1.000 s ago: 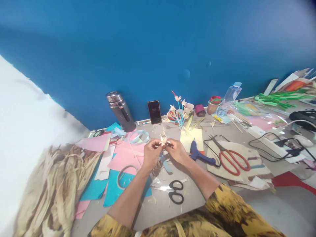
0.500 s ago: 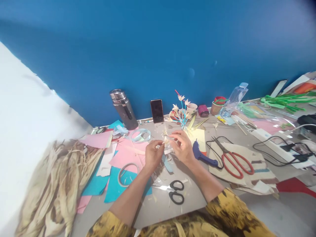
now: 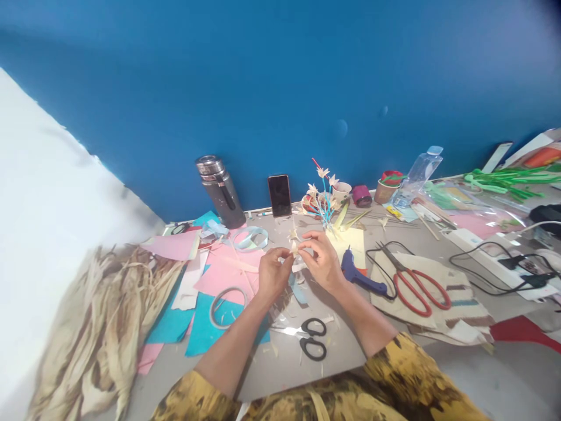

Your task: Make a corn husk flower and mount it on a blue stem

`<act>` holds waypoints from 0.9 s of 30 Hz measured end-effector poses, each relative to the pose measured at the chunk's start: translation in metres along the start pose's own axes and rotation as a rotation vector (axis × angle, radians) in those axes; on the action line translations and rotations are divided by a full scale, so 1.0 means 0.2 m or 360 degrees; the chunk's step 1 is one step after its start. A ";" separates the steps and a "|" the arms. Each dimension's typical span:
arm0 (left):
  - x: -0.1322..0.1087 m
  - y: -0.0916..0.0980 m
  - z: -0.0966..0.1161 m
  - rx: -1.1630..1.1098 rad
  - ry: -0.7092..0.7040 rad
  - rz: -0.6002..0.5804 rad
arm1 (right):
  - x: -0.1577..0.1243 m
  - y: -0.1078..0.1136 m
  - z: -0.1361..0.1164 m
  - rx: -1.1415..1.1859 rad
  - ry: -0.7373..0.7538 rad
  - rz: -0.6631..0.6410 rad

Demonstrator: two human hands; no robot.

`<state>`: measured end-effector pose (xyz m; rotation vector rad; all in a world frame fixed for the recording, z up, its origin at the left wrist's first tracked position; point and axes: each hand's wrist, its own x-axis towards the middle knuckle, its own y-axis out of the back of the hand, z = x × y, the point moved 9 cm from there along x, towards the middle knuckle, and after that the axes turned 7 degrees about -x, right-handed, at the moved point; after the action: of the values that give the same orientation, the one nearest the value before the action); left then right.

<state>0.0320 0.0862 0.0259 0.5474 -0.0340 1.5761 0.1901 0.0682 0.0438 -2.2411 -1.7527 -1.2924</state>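
Between my two hands is a small cream husk flower (image 3: 294,248), partly hidden by the fingertips. My left hand (image 3: 274,272) pinches it from the left with thumb and forefinger. My right hand (image 3: 322,261) meets it from the right, thumb and forefinger closed at its edge. Just beyond stands a bunch of finished husk flowers (image 3: 323,193) on blue stems. Black-handled scissors (image 3: 313,339) lie on the table below my hands. A blue glue gun (image 3: 362,276) rests to the right of my right hand.
Dried corn husks (image 3: 109,327) are heaped at the left, beside pink paper (image 3: 223,269) and a tape roll (image 3: 218,308). A dark flask (image 3: 221,193) and a phone (image 3: 279,195) stand by the wall. Red-handled scissors (image 3: 421,289), a power strip (image 3: 495,263) and cables lie at right.
My right hand's fingers have closed in toward the small flower, meeting the left fingertips. My left hand stays nearly in place.
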 end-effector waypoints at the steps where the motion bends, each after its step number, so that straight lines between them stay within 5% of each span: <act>1: 0.00 0.00 0.00 0.0002 0.0002 -0.0002 | 0.00 0.00 0.00 0.0002 -0.0008 0.0004; 16: 0.00 -0.04 -0.07 -0.0187 0.0255 -0.0120 | -0.01 -0.05 -0.03 0.0042 0.0066 -0.0131; 22: 0.01 -0.07 -0.08 -0.0389 0.0321 -0.0175 | 0.01 -0.02 0.01 0.0137 -0.0086 -0.0117; 27: 0.00 -0.08 -0.11 -0.0484 0.0442 -0.0182 | 0.01 0.01 -0.02 0.0028 0.0009 -0.0020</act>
<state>0.0402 0.0946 0.0020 0.0895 -0.0307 1.4880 0.1900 0.0679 0.0482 -2.2188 -1.7717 -1.2787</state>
